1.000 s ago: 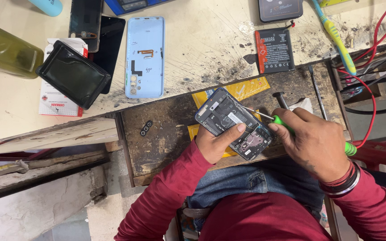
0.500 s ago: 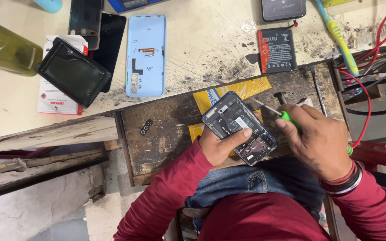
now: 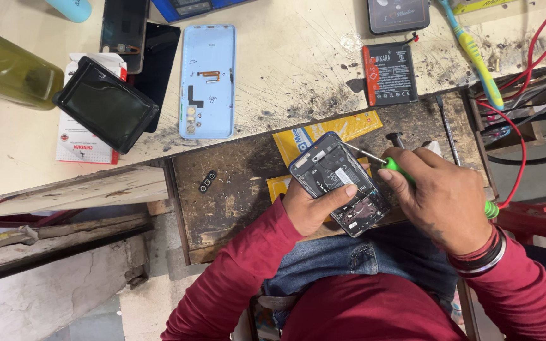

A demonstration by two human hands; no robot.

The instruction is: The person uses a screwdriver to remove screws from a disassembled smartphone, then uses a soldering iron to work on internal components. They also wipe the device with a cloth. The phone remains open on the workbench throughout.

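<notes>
My left hand point(image 3: 309, 205) grips an opened phone point(image 3: 339, 180) with its back cover off, holding it tilted over a dark worn work board point(image 3: 235, 183). My right hand point(image 3: 440, 196) holds a green-handled screwdriver point(image 3: 399, 169); its thin metal tip points at the phone's upper right edge. A light blue back cover point(image 3: 207, 81) lies inside up on the pale bench behind. A small black camera-lens piece point(image 3: 208, 182) rests on the board to the left of the phone.
A black phone battery point(image 3: 390, 74), a black phone case point(image 3: 105, 104), dark phones point(image 3: 124, 28), a green bottle point(image 3: 11, 69), a toothbrush point(image 3: 472, 50), yellow packets point(image 3: 323, 132) and red wires point(image 3: 516, 126) lie around. Wooden ledges run at left.
The phone has shifted slightly right and up in my left hand. My right hand has drawn the screwdriver back, its tip now at the phone's upper right edge.
</notes>
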